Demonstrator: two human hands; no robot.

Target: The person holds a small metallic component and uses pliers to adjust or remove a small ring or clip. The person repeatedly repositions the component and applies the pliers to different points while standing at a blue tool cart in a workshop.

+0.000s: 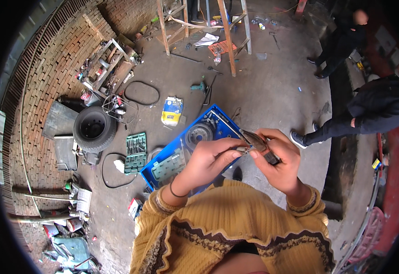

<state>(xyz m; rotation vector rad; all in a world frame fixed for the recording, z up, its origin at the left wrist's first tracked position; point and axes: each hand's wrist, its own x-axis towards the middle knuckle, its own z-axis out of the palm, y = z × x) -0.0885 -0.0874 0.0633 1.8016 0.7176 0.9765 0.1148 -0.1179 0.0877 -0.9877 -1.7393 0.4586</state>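
Note:
My left hand [211, 160] is closed, its thumb and forefinger pinching a small metal piece [242, 149]. Close beside it, my right hand [279, 160] is wrapped round a dark metal tool [257, 142] with a reddish-brown part; its exact kind I cannot make out. The small piece is right next to this tool. A long thin rod [226, 120] runs from near the tool toward the far left; whether it is held or lies below is unclear. Under my hands stands a blue tray [163, 160] holding a round metal wheel-like part [198, 135] and a greenish case [170, 166].
An open green socket case [136, 153], a tire [94, 129], a yellow-white bag [172, 111] and a green power drill [198, 86] lie on the floor to the left. A wooden stand [227, 36] is ahead. Two people in dark clothes [373, 107] are at the right.

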